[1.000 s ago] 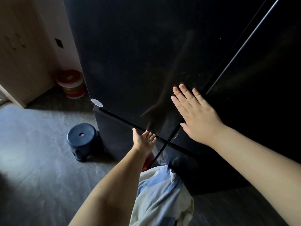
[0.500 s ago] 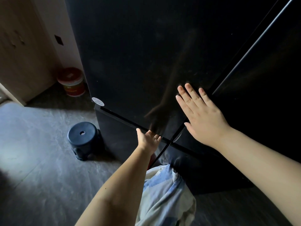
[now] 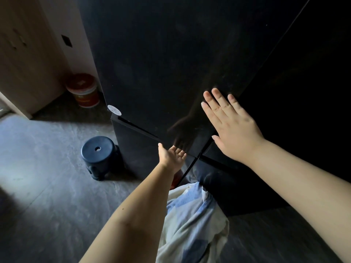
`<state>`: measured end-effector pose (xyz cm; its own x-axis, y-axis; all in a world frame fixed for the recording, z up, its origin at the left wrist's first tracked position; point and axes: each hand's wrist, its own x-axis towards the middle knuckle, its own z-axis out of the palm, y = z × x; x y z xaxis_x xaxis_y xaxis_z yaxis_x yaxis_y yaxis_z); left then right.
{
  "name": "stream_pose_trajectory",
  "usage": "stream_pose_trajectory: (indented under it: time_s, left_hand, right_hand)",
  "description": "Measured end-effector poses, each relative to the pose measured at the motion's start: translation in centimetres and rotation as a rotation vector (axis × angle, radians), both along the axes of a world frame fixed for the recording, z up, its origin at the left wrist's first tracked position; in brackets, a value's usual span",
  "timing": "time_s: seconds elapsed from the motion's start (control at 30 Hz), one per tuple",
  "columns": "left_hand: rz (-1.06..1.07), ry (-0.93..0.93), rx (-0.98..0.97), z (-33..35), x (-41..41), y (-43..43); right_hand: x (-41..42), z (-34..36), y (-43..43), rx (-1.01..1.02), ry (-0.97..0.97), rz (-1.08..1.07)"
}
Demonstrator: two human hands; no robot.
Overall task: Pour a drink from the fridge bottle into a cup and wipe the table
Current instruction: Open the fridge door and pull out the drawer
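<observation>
A tall black fridge (image 3: 161, 63) fills the upper middle of the head view, its doors closed. My right hand (image 3: 231, 126) lies flat against the upper left door, fingers straight, near the vertical seam. Lower down, my left hand (image 3: 171, 155) reaches to the bottom edge of that door, fingertips at the horizontal gap above the lower compartment. How its fingers lie under the edge is hidden. No bottle, cup or table is in view.
A small dark blue stool (image 3: 98, 154) stands on the grey floor left of the fridge. A red-lidded bucket (image 3: 83, 90) sits behind it by a wooden cabinet (image 3: 22, 59). My blue and white clothing (image 3: 190, 221) shows below.
The gap between the two upper doors has narrowed to a closed seam. Both hands have stayed on the door, and the view has shifted slightly.
</observation>
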<state>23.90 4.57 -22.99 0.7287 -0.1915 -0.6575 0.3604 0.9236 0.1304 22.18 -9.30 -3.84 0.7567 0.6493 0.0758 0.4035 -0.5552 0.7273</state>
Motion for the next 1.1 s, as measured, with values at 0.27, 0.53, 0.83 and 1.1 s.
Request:
stream_pose_trajectory:
  time_s: [0.27, 0.53, 0.83, 1.1]
  left_hand:
    - [-0.119, -0.036, 0.094, 2.0, -3.5, 2.1]
    - [-0.195, -0.026, 0.161, 2.1, -4.5, 3.4]
    - [-0.272, 0.006, 0.782, 5.5, -5.1, 5.6]
    - [0.125, -0.786, 1.991, 21.5, -9.3, 7.2]
  right_hand:
    - [-3.2, 0.2, 1.8, 0.221, 0.056, 0.083]
    - [-6.2, 0.8, -0.1, 0.869, -0.007, 0.076]
    - [-6.3, -1.2, 0.6, 1.059, 0.215, 0.156]
    - [-8.4, -1.6, 2.1, 1.075, 0.250, 0.236]
